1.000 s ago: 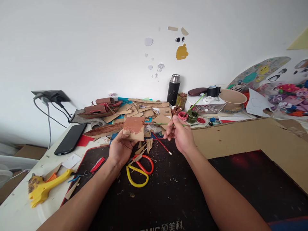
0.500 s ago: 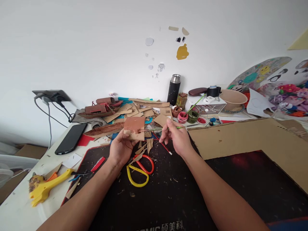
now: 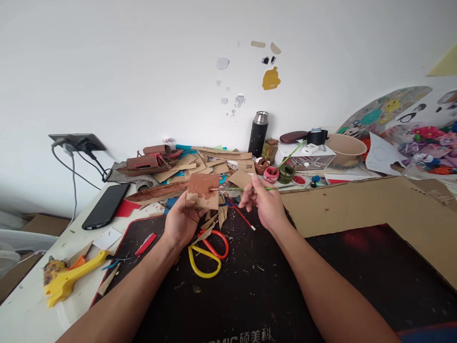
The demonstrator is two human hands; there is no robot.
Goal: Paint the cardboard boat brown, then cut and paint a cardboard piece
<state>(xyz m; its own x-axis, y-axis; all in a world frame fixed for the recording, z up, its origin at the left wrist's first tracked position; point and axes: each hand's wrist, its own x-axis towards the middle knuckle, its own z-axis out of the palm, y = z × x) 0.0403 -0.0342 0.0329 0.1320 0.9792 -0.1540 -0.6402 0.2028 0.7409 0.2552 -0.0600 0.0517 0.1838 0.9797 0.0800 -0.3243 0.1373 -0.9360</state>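
A square cardboard piece (image 3: pixel 203 190) is pinched at its lower left corner by my left hand (image 3: pixel 182 219). Brown paint covers its upper part, and the lower strip is bare cardboard. My right hand (image 3: pixel 263 202) grips a thin green-handled paintbrush (image 3: pixel 233 189), whose tip touches the painted face near the right side. Below the hands, scissors (image 3: pixel 204 274) with one yellow and one red handle lie on the black mat (image 3: pixel 228 305). A red stick (image 3: pixel 241 213) with a silver end rests between the hands.
Cardboard scraps (image 3: pixel 217 167) and a brown model boat (image 3: pixel 148 164) lie behind. Open paint jars (image 3: pixel 271 174) and a black flask (image 3: pixel 258 134) stand at the back. A yellow glue gun (image 3: pixel 74 281) and phone (image 3: pixel 105 206) are at left, a large cardboard sheet (image 3: pixel 342 202) at right.
My left hand and the cardboard piece have shifted slightly right. My right hand has moved slightly right with the brush, and brown paint reaches further across the piece's right side.
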